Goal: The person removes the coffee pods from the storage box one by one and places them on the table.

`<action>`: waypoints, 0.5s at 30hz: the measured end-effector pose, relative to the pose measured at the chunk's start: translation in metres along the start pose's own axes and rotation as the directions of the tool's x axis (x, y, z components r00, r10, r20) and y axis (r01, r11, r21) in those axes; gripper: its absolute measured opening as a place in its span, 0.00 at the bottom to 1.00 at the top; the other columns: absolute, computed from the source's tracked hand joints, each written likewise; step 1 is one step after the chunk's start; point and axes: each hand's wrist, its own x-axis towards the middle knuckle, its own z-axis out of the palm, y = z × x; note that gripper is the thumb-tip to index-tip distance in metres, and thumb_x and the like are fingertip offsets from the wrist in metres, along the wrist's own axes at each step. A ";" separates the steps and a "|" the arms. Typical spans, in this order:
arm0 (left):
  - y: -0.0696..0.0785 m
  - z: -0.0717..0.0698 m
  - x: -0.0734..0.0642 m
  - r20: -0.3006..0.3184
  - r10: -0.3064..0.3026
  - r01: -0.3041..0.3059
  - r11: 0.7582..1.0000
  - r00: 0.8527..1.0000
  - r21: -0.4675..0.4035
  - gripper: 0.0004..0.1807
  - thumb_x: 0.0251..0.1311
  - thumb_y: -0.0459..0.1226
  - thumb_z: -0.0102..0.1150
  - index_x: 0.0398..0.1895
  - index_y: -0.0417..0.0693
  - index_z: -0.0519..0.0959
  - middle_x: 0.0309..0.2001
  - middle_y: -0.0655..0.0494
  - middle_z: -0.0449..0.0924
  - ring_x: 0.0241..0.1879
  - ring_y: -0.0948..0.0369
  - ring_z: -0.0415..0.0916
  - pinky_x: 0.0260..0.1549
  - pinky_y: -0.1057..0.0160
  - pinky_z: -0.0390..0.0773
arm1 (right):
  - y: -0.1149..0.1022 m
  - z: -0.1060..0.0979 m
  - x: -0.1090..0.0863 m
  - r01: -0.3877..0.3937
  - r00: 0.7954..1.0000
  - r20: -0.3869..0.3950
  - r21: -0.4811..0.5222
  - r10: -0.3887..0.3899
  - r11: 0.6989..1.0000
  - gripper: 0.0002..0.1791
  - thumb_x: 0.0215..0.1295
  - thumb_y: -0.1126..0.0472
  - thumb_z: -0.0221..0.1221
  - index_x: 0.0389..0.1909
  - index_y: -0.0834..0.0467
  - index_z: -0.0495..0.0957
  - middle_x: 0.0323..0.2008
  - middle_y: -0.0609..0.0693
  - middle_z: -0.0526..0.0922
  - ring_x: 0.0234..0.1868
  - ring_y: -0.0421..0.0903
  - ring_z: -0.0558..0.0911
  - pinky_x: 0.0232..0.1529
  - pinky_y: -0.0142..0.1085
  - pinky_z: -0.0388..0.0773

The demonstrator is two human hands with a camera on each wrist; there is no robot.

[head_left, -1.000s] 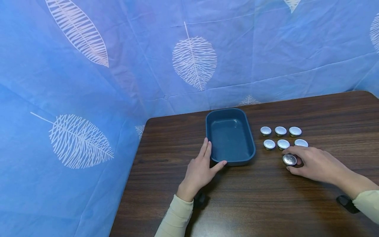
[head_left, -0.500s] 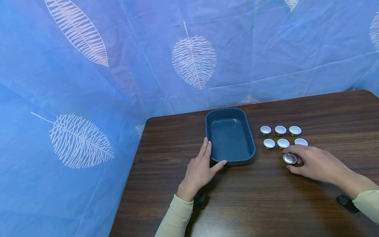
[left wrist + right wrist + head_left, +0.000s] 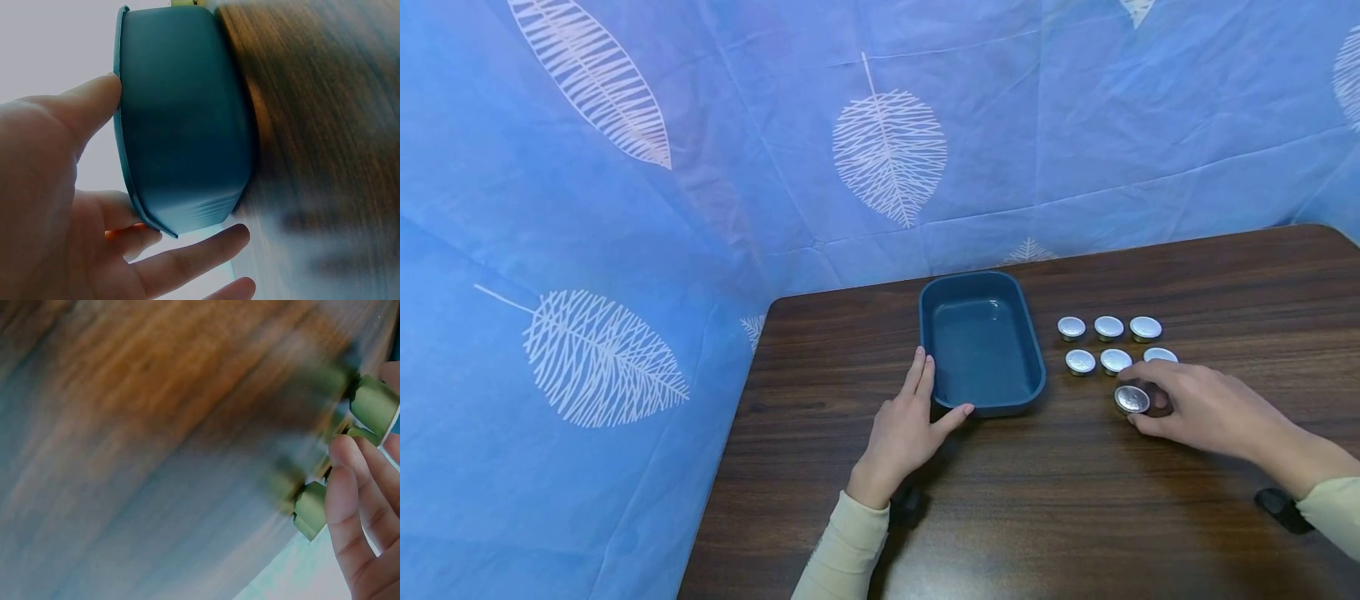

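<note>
My left hand point(image 3: 904, 433) rests against the near left corner of a dark blue rectangular dish point(image 3: 982, 354). Its fingers lie along the left side and the thumb on the near rim; in the left wrist view the thumb point(image 3: 94, 103) presses the dish's rim. To the right, my right hand point(image 3: 1206, 408) has thumb and fingers curled around a coffee capsule point(image 3: 1132, 399) with a silver lid. That capsule stands in front of two rows of similar capsules point(image 3: 1116, 361). In the right wrist view, gold-green capsules point(image 3: 375, 409) show around the fingers point(image 3: 342, 494).
The brown wooden table point(image 3: 1015, 508) carries everything. Behind it and at the left hangs a blue cloth point(image 3: 760, 125) with white leaf prints. A dark band point(image 3: 1283, 510) sits at the right wrist.
The right hand's fingers have drawn back slightly from the capsule, which keeps its place beside the rows. The left hand and dish stay put; the head view shifts a little.
</note>
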 end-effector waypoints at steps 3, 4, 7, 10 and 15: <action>0.001 0.000 0.001 0.005 -0.003 0.003 1.000 1.000 0.000 0.52 0.74 0.68 0.53 0.88 0.48 0.52 0.90 0.54 0.44 0.68 0.44 0.82 0.67 0.36 0.78 | 0.001 -0.002 -0.001 0.001 1.000 -0.009 -0.012 -0.001 1.000 0.32 0.55 0.51 0.81 0.60 0.56 0.84 0.34 0.36 0.84 0.33 0.30 0.76 0.31 0.36 0.73; 0.001 0.000 0.001 0.006 -0.002 0.002 1.000 1.000 0.000 0.52 0.74 0.68 0.53 0.88 0.48 0.52 0.90 0.54 0.44 0.68 0.44 0.82 0.68 0.37 0.78 | 0.001 -0.003 -0.002 0.001 1.000 -0.014 -0.015 -0.001 1.000 0.32 0.55 0.50 0.81 0.60 0.55 0.84 0.35 0.36 0.84 0.33 0.30 0.77 0.31 0.36 0.74; 0.000 0.000 0.001 0.006 0.000 0.000 1.000 1.000 0.001 0.52 0.74 0.68 0.53 0.88 0.48 0.52 0.90 0.54 0.44 0.67 0.44 0.83 0.68 0.37 0.78 | 0.000 -0.003 -0.003 0.004 1.000 -0.024 -0.022 -0.005 1.000 0.34 0.53 0.47 0.82 0.59 0.54 0.84 0.36 0.36 0.85 0.34 0.31 0.80 0.32 0.37 0.76; -0.002 0.000 0.001 0.005 -0.001 0.001 1.000 1.000 0.005 0.52 0.74 0.68 0.53 0.88 0.48 0.52 0.90 0.54 0.44 0.64 0.44 0.84 0.68 0.37 0.78 | -0.001 -0.006 -0.002 -0.004 1.000 -0.019 -0.019 0.004 1.000 0.34 0.53 0.43 0.82 0.58 0.54 0.85 0.38 0.38 0.87 0.35 0.33 0.82 0.31 0.37 0.77; -0.007 0.002 0.000 0.008 -0.015 0.015 1.000 1.000 0.017 0.53 0.74 0.69 0.52 0.88 0.48 0.52 0.90 0.54 0.43 0.63 0.43 0.85 0.68 0.37 0.78 | -0.005 -0.014 0.001 -0.035 0.999 -0.019 -0.035 0.035 0.999 0.32 0.58 0.37 0.77 0.56 0.53 0.85 0.39 0.40 0.87 0.34 0.34 0.80 0.28 0.36 0.73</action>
